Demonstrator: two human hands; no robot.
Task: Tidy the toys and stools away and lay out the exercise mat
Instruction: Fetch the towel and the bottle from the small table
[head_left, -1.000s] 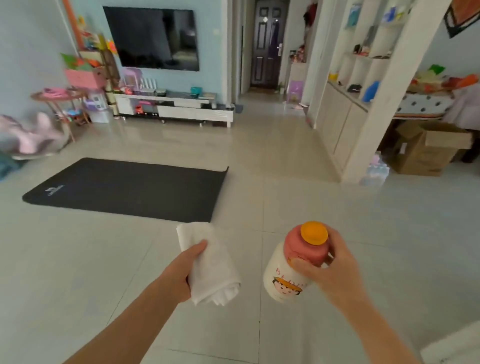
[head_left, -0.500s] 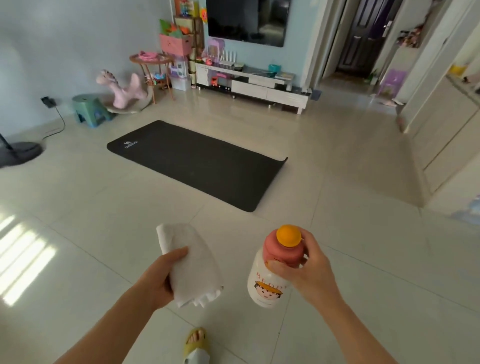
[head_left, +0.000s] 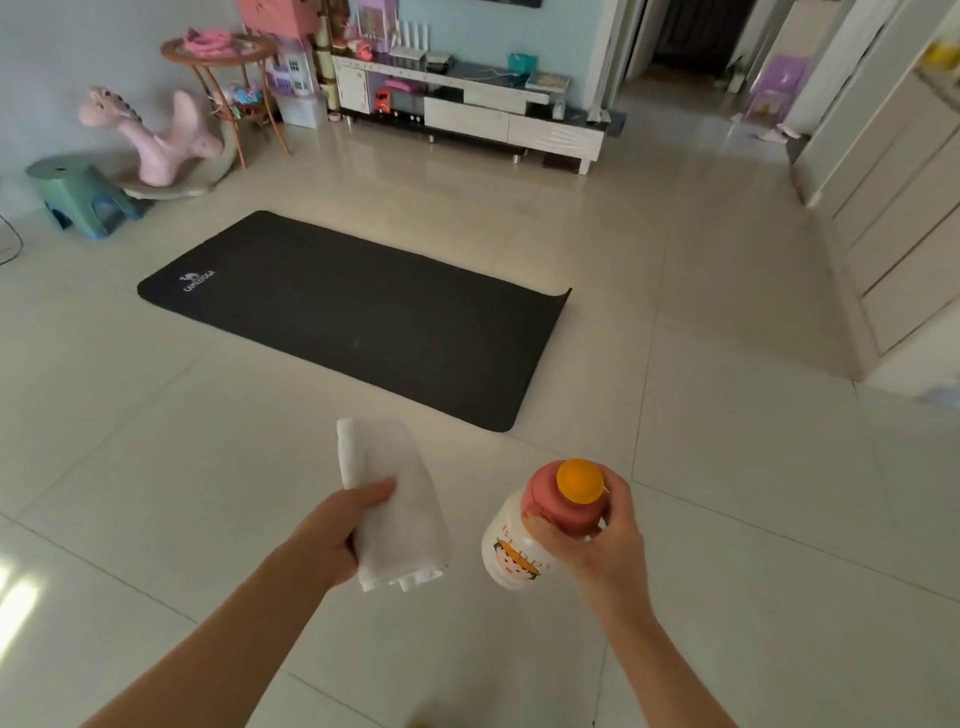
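Note:
A black exercise mat (head_left: 353, 317) lies flat on the tiled floor ahead of me. My left hand (head_left: 332, 535) grips a folded white towel (head_left: 395, 499). My right hand (head_left: 602, 540) holds a white bottle (head_left: 519, 551) with a pink top and orange cap, gripping it near the neck. Both hands are held out in front of me, short of the mat's near right corner. A green stool (head_left: 78, 192) and a pink rocking toy (head_left: 161, 140) stand by the left wall.
A round wooden side table (head_left: 223, 57) with toys stands behind the rocking toy. A white TV cabinet (head_left: 467, 109) runs along the far wall. White cupboards (head_left: 898, 197) line the right side. A doorway opens at the far right.
The view has swung left and down and come closer to the mat. Both hands keep their hold on the towel and bottle. A foot seen half a second ago is out of view.

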